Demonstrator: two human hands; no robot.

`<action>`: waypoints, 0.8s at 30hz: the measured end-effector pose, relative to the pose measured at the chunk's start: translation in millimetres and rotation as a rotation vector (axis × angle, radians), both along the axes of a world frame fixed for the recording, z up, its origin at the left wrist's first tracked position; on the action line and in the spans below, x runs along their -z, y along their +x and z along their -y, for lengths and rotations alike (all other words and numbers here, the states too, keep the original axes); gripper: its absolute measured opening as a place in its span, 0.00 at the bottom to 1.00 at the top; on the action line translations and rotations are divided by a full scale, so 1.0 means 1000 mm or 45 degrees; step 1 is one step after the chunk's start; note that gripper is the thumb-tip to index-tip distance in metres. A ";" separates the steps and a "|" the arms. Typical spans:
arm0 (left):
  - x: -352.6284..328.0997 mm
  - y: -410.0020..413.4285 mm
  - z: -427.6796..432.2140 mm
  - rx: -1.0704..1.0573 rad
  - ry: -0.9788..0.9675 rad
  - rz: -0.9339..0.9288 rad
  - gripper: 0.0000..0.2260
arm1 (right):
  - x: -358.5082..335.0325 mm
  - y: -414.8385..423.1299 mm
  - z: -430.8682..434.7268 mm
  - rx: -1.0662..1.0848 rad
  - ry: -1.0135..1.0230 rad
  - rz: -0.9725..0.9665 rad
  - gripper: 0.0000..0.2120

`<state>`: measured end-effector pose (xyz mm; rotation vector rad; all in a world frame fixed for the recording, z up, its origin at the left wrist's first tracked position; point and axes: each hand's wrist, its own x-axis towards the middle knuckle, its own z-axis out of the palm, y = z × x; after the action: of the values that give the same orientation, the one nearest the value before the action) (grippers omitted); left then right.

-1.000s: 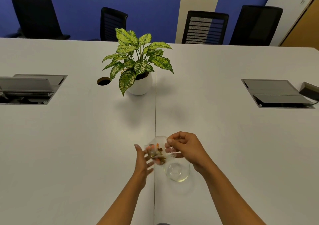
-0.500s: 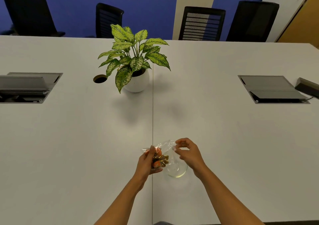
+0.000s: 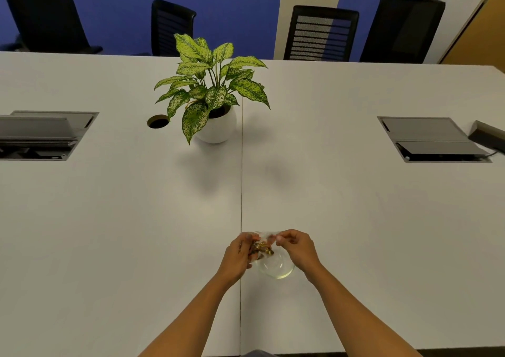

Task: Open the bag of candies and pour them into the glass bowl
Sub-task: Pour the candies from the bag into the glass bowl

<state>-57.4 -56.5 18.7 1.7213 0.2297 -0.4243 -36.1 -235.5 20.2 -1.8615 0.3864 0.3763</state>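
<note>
A small clear plastic bag of candies (image 3: 263, 245) hangs between both my hands, just above the far-left rim of the glass bowl (image 3: 276, 268). Brown and gold wrapped candies bunch in its lower part. My left hand (image 3: 238, 255) grips the bag's left side and partly hides it. My right hand (image 3: 295, 248) pinches the bag's top right corner. The bowl stands on the white table (image 3: 136, 233) near its front edge, and I see no candies in it.
A potted plant (image 3: 216, 102) in a white pot stands at the table's middle, with a round cable hole (image 3: 158, 121) to its left. Recessed cable boxes (image 3: 43, 135) (image 3: 431, 139) sit far left and far right. Black chairs line the far side.
Both hands closed in on the bag: the left hand went from open beside it to gripping it, and the hands now hold its top stretched between them. The camera view shifted slightly.
</note>
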 end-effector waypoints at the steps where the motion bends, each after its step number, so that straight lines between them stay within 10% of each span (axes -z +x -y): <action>1: 0.001 0.001 0.000 0.005 0.007 0.007 0.15 | 0.001 0.000 0.000 0.000 -0.009 -0.002 0.04; 24: 0.003 0.008 0.007 0.189 0.399 0.170 0.34 | 0.014 -0.003 0.012 0.125 0.010 -0.008 0.02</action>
<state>-49.5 -63.9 15.2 2.0745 0.0738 -0.3950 -39.1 -247.6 5.8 -1.8266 0.4776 0.3165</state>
